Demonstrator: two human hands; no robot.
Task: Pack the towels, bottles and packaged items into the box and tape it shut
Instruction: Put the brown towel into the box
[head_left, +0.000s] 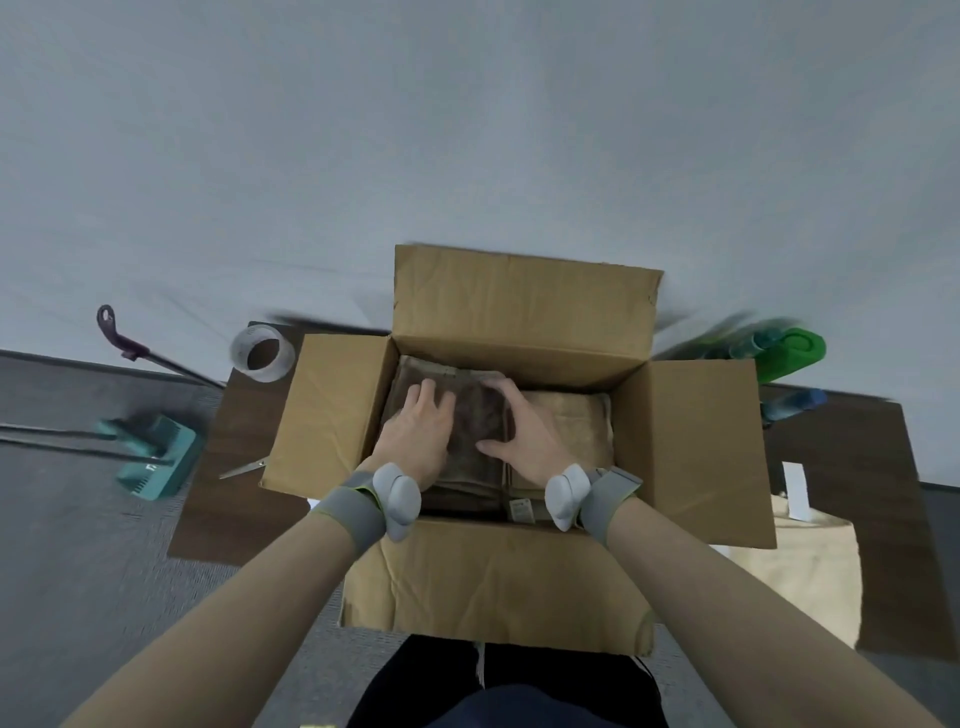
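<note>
Left grip (415, 431) and right grip (519, 439) in the box (519, 322).
Both lie flat, fingers straight, pressing the dark towel (479, 418) under them.

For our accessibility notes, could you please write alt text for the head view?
Left hand and right hand rest on a brown towel inside an open box, beside a beige towel. Tape and scissors lie left of the box, bottles right of it.

box (332, 405) top open, entry from above; far flap (519, 306) upright blocks 12 o'clock; tape roll (242, 345) 10 o'clock, bottles (784, 353) 2 o'clock.
</note>
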